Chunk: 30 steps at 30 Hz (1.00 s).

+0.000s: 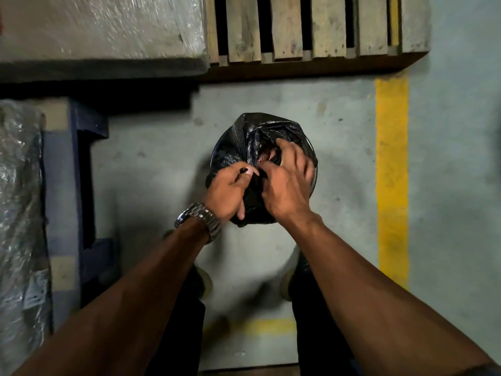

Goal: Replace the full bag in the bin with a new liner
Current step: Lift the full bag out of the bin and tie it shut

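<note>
While both forearms reach down, the left hand, steel watch on its wrist, pinches gathered black bag plastic, and the right hand, fingers curled, grips the rim just beside it. Beneath them sits the bin, the wooden pallet beyond.

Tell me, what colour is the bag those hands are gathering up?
Black, a glossy plastic bag. It shows in the head view, the only one, bunched between both hands.
</note>
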### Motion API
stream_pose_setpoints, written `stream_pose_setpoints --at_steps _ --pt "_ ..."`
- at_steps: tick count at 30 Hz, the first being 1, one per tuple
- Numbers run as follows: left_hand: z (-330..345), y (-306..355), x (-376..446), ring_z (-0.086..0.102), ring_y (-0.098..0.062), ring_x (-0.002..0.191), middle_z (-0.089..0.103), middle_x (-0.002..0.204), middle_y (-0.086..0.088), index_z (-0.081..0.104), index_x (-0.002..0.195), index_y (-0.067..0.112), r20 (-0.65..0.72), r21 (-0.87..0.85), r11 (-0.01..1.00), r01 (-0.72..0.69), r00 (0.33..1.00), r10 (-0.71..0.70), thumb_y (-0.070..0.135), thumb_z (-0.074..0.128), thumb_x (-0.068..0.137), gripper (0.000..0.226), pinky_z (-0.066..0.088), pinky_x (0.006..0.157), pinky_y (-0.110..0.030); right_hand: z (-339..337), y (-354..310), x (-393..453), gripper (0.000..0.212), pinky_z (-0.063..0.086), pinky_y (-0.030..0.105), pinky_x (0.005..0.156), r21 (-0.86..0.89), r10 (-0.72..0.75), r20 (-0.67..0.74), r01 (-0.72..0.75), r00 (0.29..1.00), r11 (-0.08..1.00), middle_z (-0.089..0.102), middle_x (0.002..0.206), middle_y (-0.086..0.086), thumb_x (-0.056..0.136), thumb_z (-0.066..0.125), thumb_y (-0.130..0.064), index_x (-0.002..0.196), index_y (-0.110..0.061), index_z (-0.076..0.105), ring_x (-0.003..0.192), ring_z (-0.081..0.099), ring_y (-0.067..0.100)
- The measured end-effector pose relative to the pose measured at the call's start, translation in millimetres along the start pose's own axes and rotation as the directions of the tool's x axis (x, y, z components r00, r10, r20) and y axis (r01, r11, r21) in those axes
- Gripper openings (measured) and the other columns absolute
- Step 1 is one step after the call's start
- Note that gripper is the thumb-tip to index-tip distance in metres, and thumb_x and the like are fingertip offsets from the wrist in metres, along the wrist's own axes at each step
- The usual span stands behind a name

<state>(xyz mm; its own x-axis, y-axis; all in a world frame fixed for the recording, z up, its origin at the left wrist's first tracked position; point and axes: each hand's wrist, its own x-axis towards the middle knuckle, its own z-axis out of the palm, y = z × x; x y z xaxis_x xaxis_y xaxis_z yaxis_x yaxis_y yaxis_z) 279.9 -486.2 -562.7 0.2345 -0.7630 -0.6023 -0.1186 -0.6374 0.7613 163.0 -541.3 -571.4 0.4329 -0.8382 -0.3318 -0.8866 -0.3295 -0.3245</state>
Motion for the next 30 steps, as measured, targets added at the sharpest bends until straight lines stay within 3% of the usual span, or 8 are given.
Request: stream_pose_setpoints --at_steps 8,12,15,17,19,25,27,30 --pt "-3.9 2.9 -5.4 0.040 -0.009 0.021 0.053 0.034 0.005 0.060 0.109 0.017 -0.019 -0.161 0.986 0.046 0.999 -0.050 0.020 0.037 0.102 0.024 0.025 0.031 -0.012 1.4 5.1 -1.5 0.019 0.021 0.045 0.108 0.062 -0.011 -0.128 0.019 0.992 0.998 0.042 0.146 0.005 0.077 0.063 -0.023 0.089 -0.028 0.076 0.136 0.030 0.028" --pt "-8.9 1.2 -1.7 0.040 -0.009 0.027 0.067 0.067 -0.013 0.065 0.105 0.011 -0.109 -0.131 0.990 0.045 0.992 -0.059 0.016 0.043 0.099 0.023 0.033 0.036 -0.017 4.5 8.6 -8.1 0.012 0.023 0.043 0.107 0.073 0.016 -0.167 -0.004 0.986 0.997 0.044 0.143 0.005 0.077 0.069 -0.025 0.088 -0.021 0.073 0.133 0.032 0.026" --pt "-14.0 -6.8 3.1 0.055 -0.011 0.050 0.063 0.068 -0.007 0.070 0.097 0.013 -0.203 0.058 0.998 -0.021 0.979 0.032 0.018 0.052 0.094 0.019 0.048 0.056 -0.025 6.2 11.5 -14.0 0.012 0.024 0.043 0.106 0.095 0.045 -0.208 -0.026 0.977 0.995 0.045 0.141 0.005 0.077 0.070 -0.028 0.087 -0.022 0.072 0.132 0.033 0.025" --pt "-17.8 -11.8 6.7 0.065 -0.023 0.083 0.070 0.090 -0.006 0.073 0.095 0.015 -0.247 0.228 0.974 -0.013 0.966 0.071 0.027 0.055 0.089 0.022 0.052 0.079 -0.036 5.9 12.5 -16.0 0.011 0.024 0.043 0.106 0.104 0.053 -0.225 -0.030 0.973 0.994 0.044 0.142 0.005 0.078 0.070 -0.031 0.086 -0.024 0.073 0.133 0.033 0.025" --pt "-21.5 -10.9 8.9 0.063 -0.027 0.096 0.070 0.103 -0.005 0.073 0.098 0.019 -0.273 0.341 0.939 0.048 0.961 0.050 0.032 0.056 0.089 0.023 0.050 0.086 -0.039 5.9 13.4 -17.3 0.015 0.024 0.043 0.106 0.122 0.069 -0.241 -0.040 0.968 0.992 0.044 0.142 0.004 0.083 0.067 -0.039 0.085 -0.026 0.074 0.132 0.034 0.025" --pt "-31.5 -1.6 18.1 0.065 -0.025 0.083 0.071 0.084 0.000 0.069 0.074 0.028 -0.242 0.326 0.931 0.162 0.967 -0.083 0.040 0.058 0.087 0.021 0.054 0.079 -0.036 13.0 16.1 -24.3 0.005 0.021 0.040 0.105 0.234 0.185 -0.266 -0.122 0.946 0.964 0.048 0.137 0.001 0.078 0.075 -0.034 0.078 -0.029 0.074 0.128 0.031 0.019" --pt "-30.1 7.7 23.1 0.062 -0.021 0.085 0.067 0.090 0.001 0.072 0.086 0.023 -0.240 0.424 0.899 0.112 0.971 -0.008 0.036 0.059 0.089 0.019 0.050 0.076 -0.032 14.7 12.3 -27.4 0.006 0.021 0.041 0.106 0.253 0.227 -0.249 -0.163 0.941 0.953 0.048 0.136 0.000 0.077 0.076 -0.035 0.078 -0.029 0.074 0.128 0.031 0.019" --pt "-27.2 27.9 37.6 0.052 -0.012 0.094 0.053 0.120 0.006 0.072 0.095 0.018 -0.141 0.642 0.764 -0.056 0.972 0.190 0.032 0.062 0.088 0.019 0.038 0.071 -0.027 17.0 8.2 -30.9 0.007 0.019 0.041 0.107 0.294 0.280 -0.231 -0.207 0.932 0.933 0.048 0.135 -0.001 0.076 0.076 -0.036 0.076 -0.029 0.074 0.128 0.033 0.020"
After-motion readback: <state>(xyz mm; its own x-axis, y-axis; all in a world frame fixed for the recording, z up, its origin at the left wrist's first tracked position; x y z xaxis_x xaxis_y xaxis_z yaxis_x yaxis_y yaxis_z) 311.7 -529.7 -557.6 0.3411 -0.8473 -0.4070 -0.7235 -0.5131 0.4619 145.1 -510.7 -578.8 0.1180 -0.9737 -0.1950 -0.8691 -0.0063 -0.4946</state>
